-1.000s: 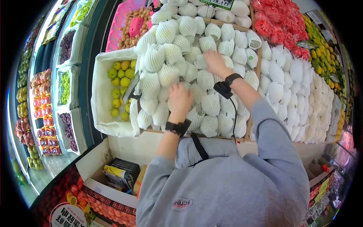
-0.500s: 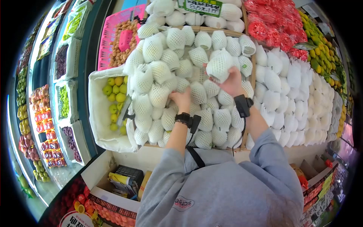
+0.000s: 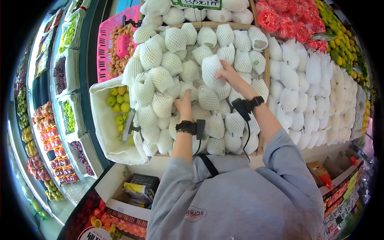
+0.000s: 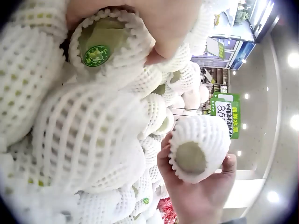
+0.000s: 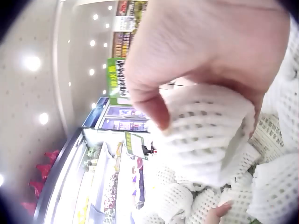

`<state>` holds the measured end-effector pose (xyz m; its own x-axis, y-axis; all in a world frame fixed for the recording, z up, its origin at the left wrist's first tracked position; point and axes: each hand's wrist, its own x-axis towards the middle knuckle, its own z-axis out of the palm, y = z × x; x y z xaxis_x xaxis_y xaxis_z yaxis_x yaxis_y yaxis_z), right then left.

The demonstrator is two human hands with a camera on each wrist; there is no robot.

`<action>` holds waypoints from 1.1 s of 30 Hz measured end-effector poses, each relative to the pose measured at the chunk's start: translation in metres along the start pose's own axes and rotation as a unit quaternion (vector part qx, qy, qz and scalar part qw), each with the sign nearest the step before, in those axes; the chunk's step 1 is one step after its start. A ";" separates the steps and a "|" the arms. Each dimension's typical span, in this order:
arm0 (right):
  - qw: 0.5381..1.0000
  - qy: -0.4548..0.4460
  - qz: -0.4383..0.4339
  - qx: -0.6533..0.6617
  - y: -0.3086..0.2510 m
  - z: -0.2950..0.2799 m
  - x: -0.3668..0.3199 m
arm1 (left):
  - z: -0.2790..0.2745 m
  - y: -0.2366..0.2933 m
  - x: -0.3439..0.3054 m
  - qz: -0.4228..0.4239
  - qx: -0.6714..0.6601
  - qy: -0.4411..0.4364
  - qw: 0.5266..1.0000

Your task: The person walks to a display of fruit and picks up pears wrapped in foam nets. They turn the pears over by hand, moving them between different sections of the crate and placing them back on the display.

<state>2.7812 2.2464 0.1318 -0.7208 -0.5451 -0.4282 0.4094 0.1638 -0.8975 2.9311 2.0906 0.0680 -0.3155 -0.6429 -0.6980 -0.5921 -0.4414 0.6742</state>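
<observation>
In the head view my right hand (image 3: pixel 231 76) holds a pale fruit in a white foam net (image 3: pixel 213 72) above the pile. The right wrist view shows the thumb pressing the side of its netting (image 5: pixel 205 135). In the left wrist view the bare pale-green end (image 4: pixel 190 157) shows through the net's opening. My left hand (image 3: pixel 184 109) is low among the netted fruits at the pile's left middle. Its fingers and thumb curl about another netted fruit (image 4: pixel 133 67), which bears a round green sticker (image 4: pixel 96 56).
More netted fruits (image 3: pixel 151 54) surround both hands in a wooden-edged display (image 3: pixel 267 76). A white foam box (image 3: pixel 105 120) of yellow-green fruit stands left, a pink basket (image 3: pixel 105 52) behind it. Red-wrapped fruit (image 3: pixel 276 18) lies at back right. A green price sign (image 3: pixel 200 3) stands at the back.
My right hand has lifted a netted fruit from the pile, then shifted it left and turned it. My left hand has gone from lying over the fruits to a thumb-up grip among them.
</observation>
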 end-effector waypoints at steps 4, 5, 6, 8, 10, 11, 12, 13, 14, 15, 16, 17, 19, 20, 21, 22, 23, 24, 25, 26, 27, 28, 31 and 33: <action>0.816 -0.209 0.140 0.521 0.028 0.005 -0.005 | -0.012 0.015 -0.019 -0.067 -0.179 -0.056 0.980; 0.801 -0.213 0.112 0.548 0.030 0.010 -0.008 | -0.017 0.009 -0.014 -0.059 -0.223 -0.107 0.967; 0.775 -0.259 0.090 0.570 0.023 0.016 -0.015 | -0.020 0.006 -0.012 -0.058 -0.249 -0.127 0.958; 0.712 -0.350 0.042 0.607 -0.002 0.025 -0.025 | -0.024 0.002 -0.009 -0.052 -0.299 -0.168 0.938; 0.765 -0.236 0.084 0.594 -0.010 0.021 -0.026 | -0.022 0.013 -0.015 -0.071 -0.307 -0.180 0.932; 0.791 -0.168 0.113 0.578 -0.017 0.017 -0.025 | -0.025 0.018 -0.016 -0.084 -0.323 -0.205 0.920; 0.810 -0.099 0.143 0.560 -0.026 0.019 -0.026 | -0.030 0.022 -0.017 -0.097 -0.336 -0.229 0.908; 0.885 -0.035 0.105 0.452 -0.025 0.020 -0.021 | -0.029 0.029 -0.021 -0.104 -0.345 -0.241 0.901; 0.944 0.005 0.101 0.314 -0.013 0.017 -0.011 | -0.031 0.028 -0.019 -0.102 -0.355 -0.251 0.895; 0.980 0.046 0.096 0.168 0.008 0.010 0.003 | -0.031 0.026 -0.016 -0.102 -0.364 -0.261 0.888; 0.992 0.087 0.090 0.017 0.023 0.005 0.015 | -0.033 0.025 -0.014 -0.102 -0.373 -0.273 0.881; 0.982 0.110 0.090 -0.126 0.029 0.004 0.025 | -0.033 0.026 -0.015 -0.107 -0.383 -0.262 0.879; 0.956 0.089 0.007 -0.281 0.031 0.012 0.029 | -0.031 0.031 -0.019 -0.120 -0.404 -0.243 0.874; 0.931 0.076 -0.034 -0.357 0.032 0.017 0.031 | -0.030 0.034 -0.021 -0.119 -0.409 -0.241 0.872; 0.903 0.072 -0.066 -0.418 0.039 0.023 0.033 | -0.031 0.036 -0.021 -0.118 -0.414 -0.237 0.871; 0.881 0.069 -0.070 -0.463 0.041 0.030 0.033 | -0.031 0.037 -0.021 -0.117 -0.420 -0.233 0.869; 0.857 0.064 -0.075 -0.506 0.042 0.036 0.034 | -0.032 0.037 -0.021 -0.119 -0.426 -0.230 0.867; 0.830 0.059 -0.080 -0.548 0.045 0.038 0.034 | -0.033 0.037 -0.021 -0.121 -0.432 -0.226 0.865; 0.827 0.049 -0.089 -0.554 0.048 0.037 0.036 | -0.035 0.038 -0.021 -0.123 -0.438 -0.221 0.862; 0.823 0.038 -0.097 -0.559 0.051 0.035 0.038 | -0.038 0.035 -0.017 -0.132 -0.451 -0.241 0.849; 0.819 0.027 -0.105 -0.564 0.051 0.035 0.039 | -0.042 0.034 -0.012 -0.142 -0.463 -0.261 0.835; 0.812 0.032 -0.106 -0.573 0.051 0.036 0.039 | -0.044 0.031 -0.009 -0.151 -0.476 -0.280 0.820; 0.794 0.037 -0.107 -0.597 0.051 0.042 0.031 | -0.042 0.029 -0.010 -0.118 -0.448 -0.257 0.848; 0.783 0.025 -0.112 -0.611 0.051 0.044 0.030 | -0.037 0.029 -0.016 -0.084 -0.424 -0.242 0.869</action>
<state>2.8048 2.2024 0.0780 -0.7318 -0.6447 -0.2207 -0.5499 0.7500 -0.3675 2.9466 2.0648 0.1081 -0.6737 -0.2773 -0.6850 0.0343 -0.9377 0.3459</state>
